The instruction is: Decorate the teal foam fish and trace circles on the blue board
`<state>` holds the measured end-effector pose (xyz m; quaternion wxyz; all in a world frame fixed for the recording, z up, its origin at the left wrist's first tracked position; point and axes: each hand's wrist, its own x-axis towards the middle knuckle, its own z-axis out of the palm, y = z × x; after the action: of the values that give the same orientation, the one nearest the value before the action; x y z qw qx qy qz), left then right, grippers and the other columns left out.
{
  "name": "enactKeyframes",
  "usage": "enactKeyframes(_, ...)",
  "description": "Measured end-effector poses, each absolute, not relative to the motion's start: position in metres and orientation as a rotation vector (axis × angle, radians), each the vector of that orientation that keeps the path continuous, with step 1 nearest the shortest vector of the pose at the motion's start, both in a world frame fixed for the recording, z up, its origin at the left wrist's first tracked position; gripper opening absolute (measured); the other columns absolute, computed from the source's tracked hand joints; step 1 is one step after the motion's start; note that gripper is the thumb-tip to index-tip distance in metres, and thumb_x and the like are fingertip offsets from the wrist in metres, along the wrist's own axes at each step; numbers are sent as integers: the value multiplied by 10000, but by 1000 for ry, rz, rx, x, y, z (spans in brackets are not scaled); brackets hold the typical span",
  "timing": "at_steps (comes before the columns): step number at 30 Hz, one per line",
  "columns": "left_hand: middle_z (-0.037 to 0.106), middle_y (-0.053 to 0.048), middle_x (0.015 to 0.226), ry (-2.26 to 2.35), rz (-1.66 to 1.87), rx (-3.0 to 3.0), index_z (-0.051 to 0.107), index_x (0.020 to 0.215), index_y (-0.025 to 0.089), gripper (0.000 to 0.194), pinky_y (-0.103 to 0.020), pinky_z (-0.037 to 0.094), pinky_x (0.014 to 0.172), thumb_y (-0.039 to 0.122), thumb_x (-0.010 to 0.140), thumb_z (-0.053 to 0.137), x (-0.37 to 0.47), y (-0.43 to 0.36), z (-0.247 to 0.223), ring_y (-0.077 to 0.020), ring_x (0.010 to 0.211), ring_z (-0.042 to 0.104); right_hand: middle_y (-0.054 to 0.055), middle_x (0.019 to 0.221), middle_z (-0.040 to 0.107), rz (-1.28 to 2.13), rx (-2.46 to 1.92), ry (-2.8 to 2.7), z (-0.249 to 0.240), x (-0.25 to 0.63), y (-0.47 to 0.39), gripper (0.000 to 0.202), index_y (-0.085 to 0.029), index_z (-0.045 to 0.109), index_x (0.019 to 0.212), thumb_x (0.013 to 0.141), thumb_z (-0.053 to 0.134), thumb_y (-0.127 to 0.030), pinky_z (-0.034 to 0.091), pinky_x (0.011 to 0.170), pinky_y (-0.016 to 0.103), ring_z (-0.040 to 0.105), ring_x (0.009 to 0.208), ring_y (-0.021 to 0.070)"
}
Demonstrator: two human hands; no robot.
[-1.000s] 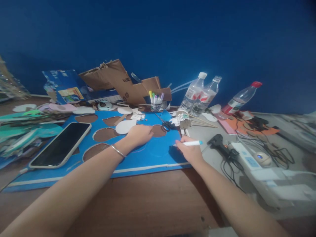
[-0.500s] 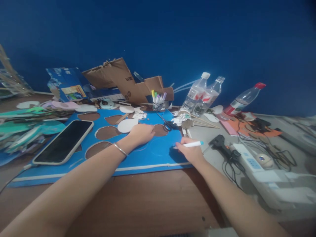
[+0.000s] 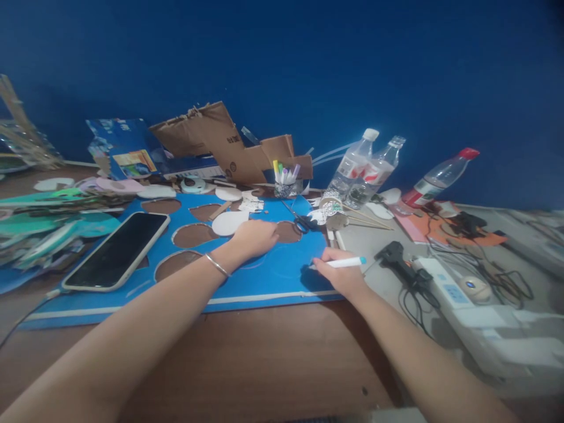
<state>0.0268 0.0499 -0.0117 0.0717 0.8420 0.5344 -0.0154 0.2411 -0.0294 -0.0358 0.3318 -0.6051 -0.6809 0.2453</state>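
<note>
A white marker (image 3: 346, 262) with a light-blue end is pinched in my right hand (image 3: 341, 273), its tip down at the blue board (image 3: 247, 291) near the right edge. Faint curved lines show on the blue surface between my hands. My left hand (image 3: 255, 238) rests on the board with its fingers curled in; I see nothing in them. Beside it lie a white rounded cutout (image 3: 230, 223) and a brown cut-out hole (image 3: 288, 231). Several more brown holes run leftward across the board. Black scissors (image 3: 303, 222) lie behind the right hand.
A phone (image 3: 117, 252) lies on the board's left, near piled foam scraps (image 3: 57, 226). Behind stand cardboard (image 3: 220, 141), a marker cup (image 3: 284, 187) and clear bottles (image 3: 352, 164). On the right are a glue gun (image 3: 392, 255), a power strip (image 3: 445, 285) and tangled cables.
The view has shifted slightly. My right hand still holds the marker at nearly the same spot, and my left hand stays on the board.
</note>
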Motion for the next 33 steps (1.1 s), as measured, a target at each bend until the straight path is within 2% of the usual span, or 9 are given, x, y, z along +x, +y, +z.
enactKeyframes(6, 652, -119, 973, 1614, -75, 2502, 586, 1077, 190, 436, -348, 469, 697, 407, 855, 281, 28, 48, -7, -256, 839, 608, -36, 454, 431, 539, -1623, -1743, -39, 242, -29, 309, -203, 406, 486, 721, 531, -360, 301, 469, 234, 388, 476, 113)
enactKeyframes(14, 658, -112, 903, 1622, -69, 2524, 615, 977, 185, 417, -341, 465, 681, 409, 848, 287, 29, 46, -6, -254, 815, 607, -33, 472, 432, 555, -1531, -1901, -39, 242, -33, 320, -198, 408, 489, 731, 532, -368, 303, 478, 228, 389, 486, 109)
enactKeyframes(19, 656, -108, 925, 1616, -86, 2490, 610, 986, 191, 403, -337, 462, 714, 401, 845, 296, 29, 47, -5, -246, 840, 604, -34, 460, 416, 472, -1617, -1812, -38, 240, -32, 310, -202, 400, 485, 723, 524, -358, 295, 462, 228, 375, 474, 111)
enactKeyframes(24, 654, -117, 926, 1628, -89, 2484, 615, 973, 181, 402, -344, 460, 733, 395, 844, 300, 30, 46, -4, -252, 855, 605, -30, 462, 441, 550, -1550, -1927, -37, 240, -33, 317, -200, 416, 482, 722, 522, -377, 305, 466, 228, 394, 475, 111)
enactKeyframes(33, 656, -110, 886, 1625, -62, 2514, 620, 944, 182, 392, -341, 465, 686, 385, 845, 299, 30, 47, -7, -248, 803, 608, -33, 463, 440, 517, -1564, -1907, -39, 241, -33, 310, -201, 414, 488, 722, 536, -363, 305, 466, 228, 394, 474, 109)
